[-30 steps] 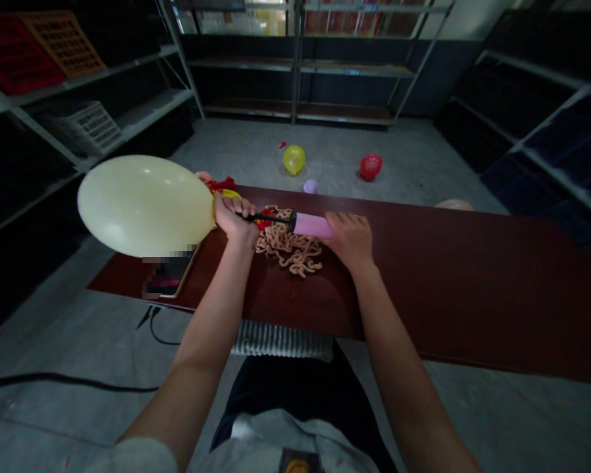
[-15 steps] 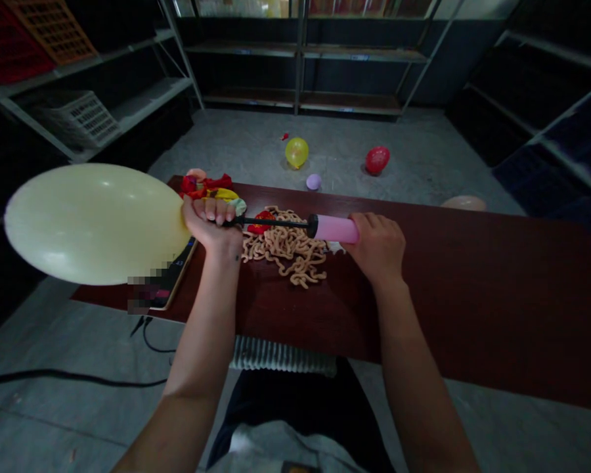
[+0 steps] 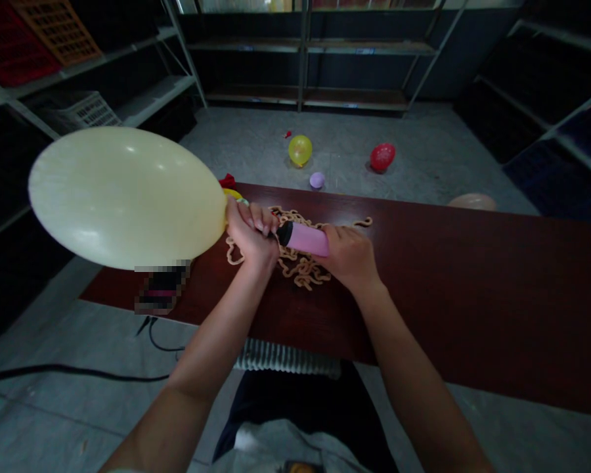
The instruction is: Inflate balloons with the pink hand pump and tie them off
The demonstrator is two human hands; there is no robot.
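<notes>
A large pale yellow balloon (image 3: pixel 128 197), blown up, sticks out to the left of my left hand (image 3: pixel 253 226). That hand is closed around the balloon's neck and the black end of a balloon pump, which its fingers mostly hide. The pump's pink barrel (image 3: pixel 308 239) with its black collar lies almost against my left fingers. Around the barrel's other end my right hand (image 3: pixel 349 256) is wrapped. Below the pump, a heap of tan, curly long balloons (image 3: pixel 303 270) lies on the dark red table (image 3: pixel 453 289).
Uninflated balloons (image 3: pixel 229 182) lie at the table's far left. A dark, partly blurred device (image 3: pixel 165 286) rests near the left edge. On the floor beyond are a yellow balloon (image 3: pixel 300 151), a red balloon (image 3: pixel 383 157) and a small purple one (image 3: pixel 317 180). Metal shelves (image 3: pixel 354 98) stand behind.
My hands have come closer together, and the pump's black rod has slid into the barrel. My left hand and the pale yellow balloon have shifted right; my right hand has moved left.
</notes>
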